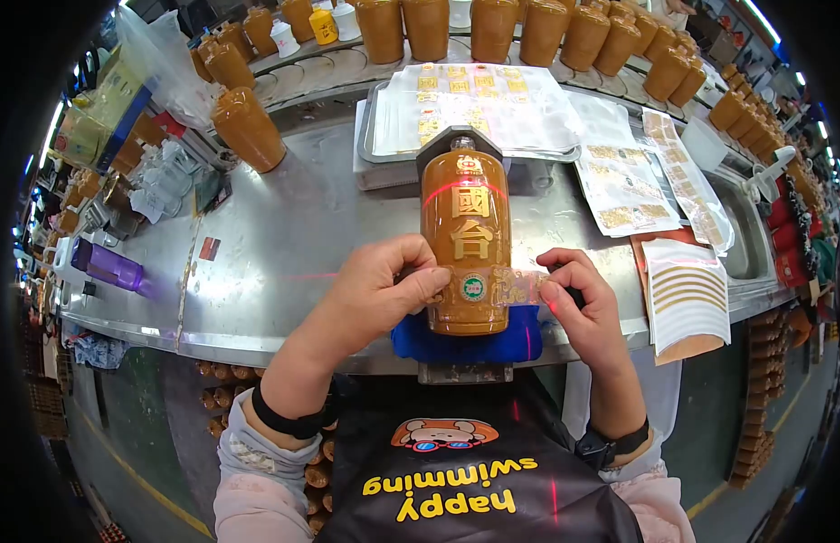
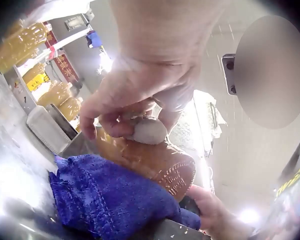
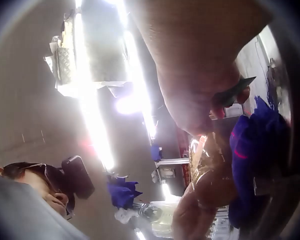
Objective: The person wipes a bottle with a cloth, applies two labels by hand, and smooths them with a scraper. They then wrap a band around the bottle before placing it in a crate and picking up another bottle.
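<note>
A brown glazed bottle (image 1: 468, 208) with raised gold characters lies on its back, neck away from me, over a folded blue cloth (image 1: 528, 339). Across its lower front runs a clear decal film (image 1: 519, 288) with gold lettering, beside a round green emblem (image 1: 473, 287). My left hand (image 1: 374, 285) pinches the film's left end against the bottle's side. With thumb and forefinger, my right hand (image 1: 587, 312) holds the film's right end out past the bottle. A dark, flat, pointed piece (image 3: 235, 92) is tucked in the right hand's other fingers.
Behind the bottle's neck, a tray (image 1: 370, 136) carries gold decal sheets. More decal sheets (image 1: 623, 195) and a sheet of curved gold strips (image 1: 687, 294) lie to the right, near a sink (image 1: 754, 244). Another brown bottle (image 1: 248, 129) stands left; several line the conveyor (image 1: 320, 68) behind.
</note>
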A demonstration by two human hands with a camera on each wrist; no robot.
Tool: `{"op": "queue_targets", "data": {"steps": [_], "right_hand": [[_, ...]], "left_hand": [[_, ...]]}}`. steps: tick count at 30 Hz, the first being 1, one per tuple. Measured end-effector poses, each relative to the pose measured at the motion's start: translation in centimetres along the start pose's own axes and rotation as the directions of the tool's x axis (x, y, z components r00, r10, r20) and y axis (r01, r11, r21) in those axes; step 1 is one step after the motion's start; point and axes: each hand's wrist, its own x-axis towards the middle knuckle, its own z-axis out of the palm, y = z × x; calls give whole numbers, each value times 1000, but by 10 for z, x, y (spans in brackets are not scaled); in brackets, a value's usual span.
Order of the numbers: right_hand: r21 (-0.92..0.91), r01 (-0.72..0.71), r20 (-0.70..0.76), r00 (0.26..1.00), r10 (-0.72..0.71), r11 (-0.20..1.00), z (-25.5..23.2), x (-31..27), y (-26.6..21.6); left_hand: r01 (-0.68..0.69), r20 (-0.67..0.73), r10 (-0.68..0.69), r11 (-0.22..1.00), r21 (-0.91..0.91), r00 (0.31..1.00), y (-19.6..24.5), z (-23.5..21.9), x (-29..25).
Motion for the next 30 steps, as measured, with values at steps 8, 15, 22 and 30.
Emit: {"op": "queue_targets", "data": {"steps": [8, 15, 22, 30], "right_hand": [[10, -8, 17, 1000, 8, 1000, 1, 1, 2], [-64, -41, 55, 997, 45, 997, 0, 7, 8], [-11, 31, 178, 984, -29, 999, 19, 24, -14], [-10, 17, 138, 990, -15, 1000, 27, 27, -10]], "left_hand": [[-36, -24, 37, 997, 63, 999, -3, 0, 1], [-100, -82, 116, 980, 174, 990, -7, 3, 1], [-131, -137, 161, 970, 206, 977, -12, 6, -2], [-157, -112, 189, 956, 246, 975, -11, 6, -1]]}}
